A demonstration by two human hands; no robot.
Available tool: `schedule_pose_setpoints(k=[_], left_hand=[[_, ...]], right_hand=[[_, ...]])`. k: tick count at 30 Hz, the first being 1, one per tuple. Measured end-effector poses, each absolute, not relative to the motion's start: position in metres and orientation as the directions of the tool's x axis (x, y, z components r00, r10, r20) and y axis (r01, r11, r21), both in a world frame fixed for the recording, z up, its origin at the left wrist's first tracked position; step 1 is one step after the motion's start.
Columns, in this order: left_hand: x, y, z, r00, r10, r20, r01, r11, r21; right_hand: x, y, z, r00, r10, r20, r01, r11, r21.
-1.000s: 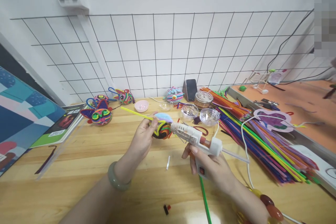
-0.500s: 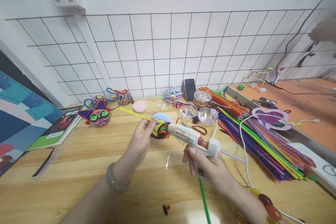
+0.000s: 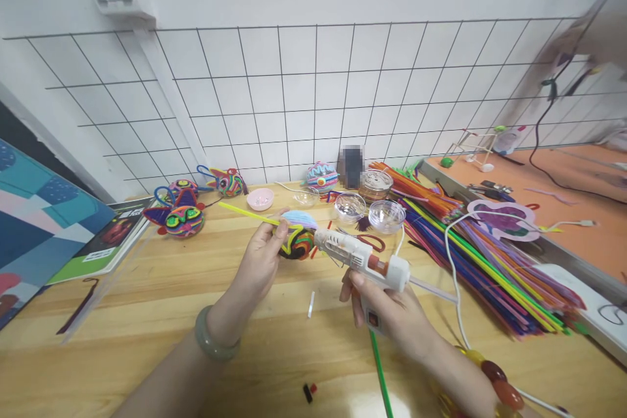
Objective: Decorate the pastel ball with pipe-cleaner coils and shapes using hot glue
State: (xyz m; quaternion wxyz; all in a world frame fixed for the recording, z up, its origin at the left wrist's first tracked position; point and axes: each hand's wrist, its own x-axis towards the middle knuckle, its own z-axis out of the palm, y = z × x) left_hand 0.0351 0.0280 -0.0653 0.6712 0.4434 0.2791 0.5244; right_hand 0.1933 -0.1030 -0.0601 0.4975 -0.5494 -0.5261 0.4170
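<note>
My left hand [image 3: 262, 258] is closed, pinching a yellow pipe cleaner [image 3: 245, 214] against a round ball [image 3: 300, 245] wrapped in colourful pipe cleaners. The yellow strip's free end sticks out to the left, and its other part bends in a zigzag on the ball. A light-blue fuzzy piece [image 3: 300, 219] shows just behind the ball. In my right hand [image 3: 386, 307] is a white hot glue gun [image 3: 360, 255], its nozzle at the ball's right side. Whether the nozzle touches the ball I cannot tell. A clear glue stick [image 3: 434, 289] pokes from the gun's rear.
Finished colourful balls [image 3: 183, 219] stand at the back left beside a magazine [image 3: 110, 238]. Clear plastic half-shells [image 3: 386, 215] and scissors [image 3: 375, 243] lie beyond the gun. Bundled pipe cleaners [image 3: 480, 268] and a white cable [image 3: 453, 274] fill the right. A blurred person [image 3: 588, 39] is far right.
The camera view has shifted slightly. My hands, ball and glue gun keep nearly the same positions, with the ball turned a little. At the far right, the other person's hand and the dark cord have moved.
</note>
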Motion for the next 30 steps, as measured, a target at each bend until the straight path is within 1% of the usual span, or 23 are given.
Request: schedule_pose_setpoints(k=[7, 12, 23, 27, 30], left_hand=[[0.0344, 0.0279, -0.0661, 0.296, 0.952, 0.080, -0.466, 0.071, 0.882], [0.0341, 0.0286, -0.0682, 0.298, 0.949, 0.100, -0.456, 0.049, 0.889], [0.0344, 0.0289, -0.0664, 0.291, 0.952, 0.098, -0.446, 0.045, 0.894], [0.0343, 0.0286, -0.0667, 0.291, 0.952, 0.095, -0.453, 0.050, 0.890], [0.0345, 0.0281, -0.0682, 0.303, 0.949, 0.087, -0.445, 0.061, 0.893]], right_hand=[[0.1932, -0.1029, -0.0637, 0.113, 0.992, 0.064, 0.161, 0.045, -0.986], [0.1943, -0.1024, -0.0649, 0.102, 0.993, 0.057, 0.177, 0.039, -0.983], [0.1935, -0.1042, -0.0631, 0.117, 0.992, 0.049, 0.200, 0.025, -0.980], [0.1930, -0.1035, -0.0628, 0.127, 0.990, 0.066, 0.185, 0.042, -0.982], [0.1925, -0.1029, -0.0633, 0.119, 0.992, 0.052, 0.173, 0.031, -0.984]])
